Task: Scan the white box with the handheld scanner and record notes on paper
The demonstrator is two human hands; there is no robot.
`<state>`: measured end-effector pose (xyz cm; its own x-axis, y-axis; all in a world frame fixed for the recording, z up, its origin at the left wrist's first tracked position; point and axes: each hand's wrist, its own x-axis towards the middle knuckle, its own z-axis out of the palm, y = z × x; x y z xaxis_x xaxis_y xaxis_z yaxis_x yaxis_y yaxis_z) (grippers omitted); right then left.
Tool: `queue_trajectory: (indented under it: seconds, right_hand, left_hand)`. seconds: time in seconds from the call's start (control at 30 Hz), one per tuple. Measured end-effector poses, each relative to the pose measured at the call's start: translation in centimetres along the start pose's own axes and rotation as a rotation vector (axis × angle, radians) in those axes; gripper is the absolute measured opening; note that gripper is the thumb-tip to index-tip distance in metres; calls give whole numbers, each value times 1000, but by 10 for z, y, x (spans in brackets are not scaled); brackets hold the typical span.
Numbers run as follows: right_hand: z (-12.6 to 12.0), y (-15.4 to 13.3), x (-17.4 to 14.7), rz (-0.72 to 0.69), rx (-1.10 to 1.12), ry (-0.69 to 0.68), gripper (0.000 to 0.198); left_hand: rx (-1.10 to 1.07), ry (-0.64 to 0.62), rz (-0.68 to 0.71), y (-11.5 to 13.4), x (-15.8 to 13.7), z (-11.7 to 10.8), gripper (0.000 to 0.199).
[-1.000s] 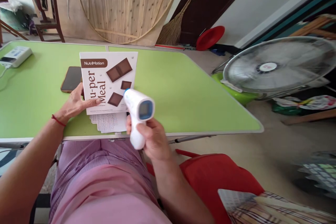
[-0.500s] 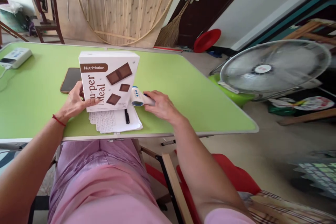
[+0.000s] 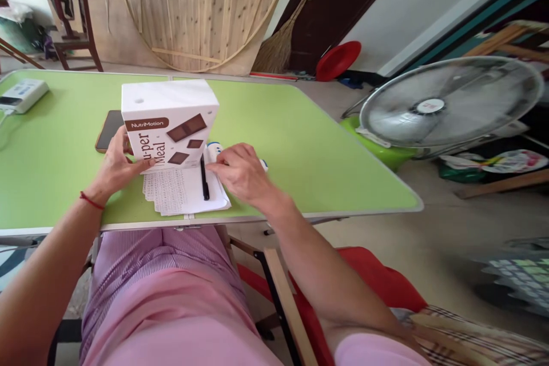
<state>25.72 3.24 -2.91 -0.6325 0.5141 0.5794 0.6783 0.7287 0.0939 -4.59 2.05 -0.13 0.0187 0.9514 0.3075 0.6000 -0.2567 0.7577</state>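
Observation:
My left hand (image 3: pixel 116 161) grips the lower left side of a white NutriMotion box (image 3: pixel 171 136), its thumb on the front face. The box stands with its top face tipped into view over sheets of written paper (image 3: pixel 171 190). My right hand (image 3: pixel 242 174) hovers right of the box, fingers loosely bent and apart, with nothing visible in it. Behind that hand lies a white handheld device (image 3: pixel 214 149) with blue marks, mostly hidden by the fingers. A black pen (image 3: pixel 205 180) rests on the paper near my right thumb.
A phone (image 3: pixel 110 130) lies left of the box on the green table (image 3: pixel 274 120). At the far left sits a white power strip (image 3: pixel 26 95) with a cable. A large fan (image 3: pixel 429 106) stands off the table's right side.
My right hand has let go of the handheld device and moved left toward the pen and box. The box has shifted slightly left and tilted, showing more of its top.

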Motion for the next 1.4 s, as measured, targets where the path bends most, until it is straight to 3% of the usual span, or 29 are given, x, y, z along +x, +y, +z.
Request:
queue_trajectory:
  seconds: [0.1,0.2,0.3,0.4,0.57,0.7,0.83,1.0,1.17,1.4]
  right_hand:
    - [6,-5,12,-114,-72,-62,34]
    - [7,-3,21,-189,34,-118,33]
    - [-3,-3,23,-164,249,-193,28]
    - [-20,-14,17,-21,427,-168,14]
    - [-39,-66,-2,447,852,352,12]
    - [-30,-106,-5,626,1198,299,16]
    - [-15,-114,-5,762,1036,251,13]
    - [-12,-104,-15,717,948,129,7]
    - [-9,-104,-16,711,832,194,6]
    - [-7,-102,-16,654,806,154,11]
  left_hand:
    - [264,121,-42,8,-18,-4,55]
    - [471,93,129,22,-51,-1,25]
    - [456,-29,383,35,-87,14,15]
    - [491,-142,548,40,-113,32,31]
    - [681,-144,567,38,-128,48,32]
    - [758,-124,574,35,-128,50,39]
    - [762,-104,588,34,-130,50,37]
    - [728,-95,605,34,-130,51,33]
    - [720,-97,590,34,-130,50,33]
    - [694,-99,572,35,-130,51,34]
